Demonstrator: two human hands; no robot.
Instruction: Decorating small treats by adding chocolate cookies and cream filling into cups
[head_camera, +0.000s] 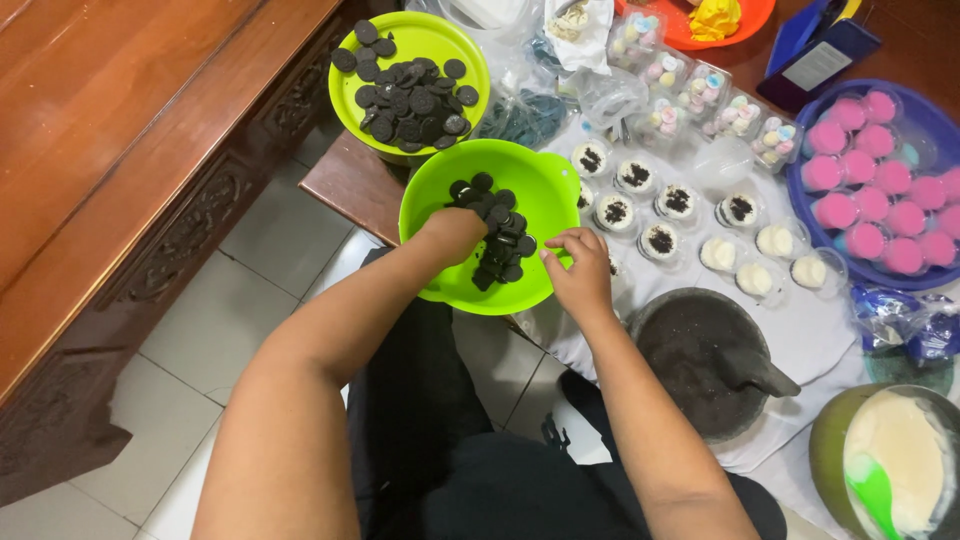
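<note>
A lime green bowl (540, 180) in front of me holds several dark round cookie halves (505, 245). My left hand (452, 233) reaches into this bowl with its fingers curled among the cookies. My right hand (580, 268) grips the bowl's right rim between thumb and fingers. A second lime green bowl (440, 40) behind it is filled with more dark cookie halves (410, 100).
Small clear cups of cream (660, 205), some topped with dark crumbs, stand on a white cloth (830, 335). A blue basin (935, 120) holds pink-lidded cups. A dark stone mortar with pestle (715, 360) and a bowl of cream with a green spatula (890, 460) sit at right. A wooden bench (120, 150) is at left.
</note>
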